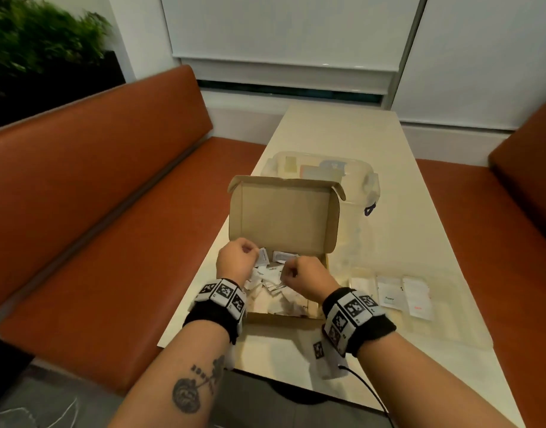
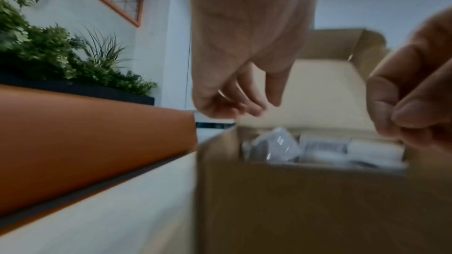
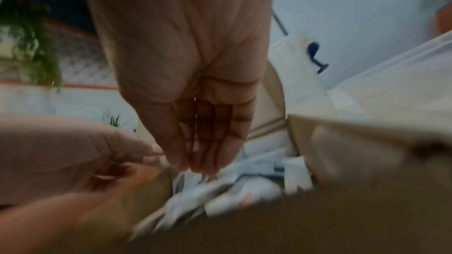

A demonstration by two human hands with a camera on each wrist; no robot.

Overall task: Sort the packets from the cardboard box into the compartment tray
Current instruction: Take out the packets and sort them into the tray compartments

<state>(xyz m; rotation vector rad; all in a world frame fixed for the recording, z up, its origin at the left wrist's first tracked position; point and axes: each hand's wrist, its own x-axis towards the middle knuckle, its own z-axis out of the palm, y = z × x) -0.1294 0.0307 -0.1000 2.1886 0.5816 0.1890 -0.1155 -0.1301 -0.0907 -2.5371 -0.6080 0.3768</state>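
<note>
Both forearms enter from the table's near edge, each wrist wearing a black band with printed markers. Left hand [image 1: 237,259] hovers over the far left corner of the cardboard box [image 1: 284,217], fingers loosely curled; whether it pinches the small white packet [image 1: 263,257] standing just beside its fingertips cannot be told, since the wrist views are blurred. Right hand [image 1: 305,279] hangs over the middle of the box, fingers bent downward toward the packets [image 1: 275,288]; the right wrist view shows nothing clearly gripped, though blur leaves that uncertain. Loose white packets lie heaped on the box floor, and the lid stands upright at the far side. Clear compartment tray [image 1: 444,332] lies on the table [image 1: 336,134] just right of the box, with three white packets side by side in its far row. Beyond the box lid stands a clear plastic storage container [image 1: 370,180]. Orange bench seats [image 1: 95,186] flank the table.
</note>
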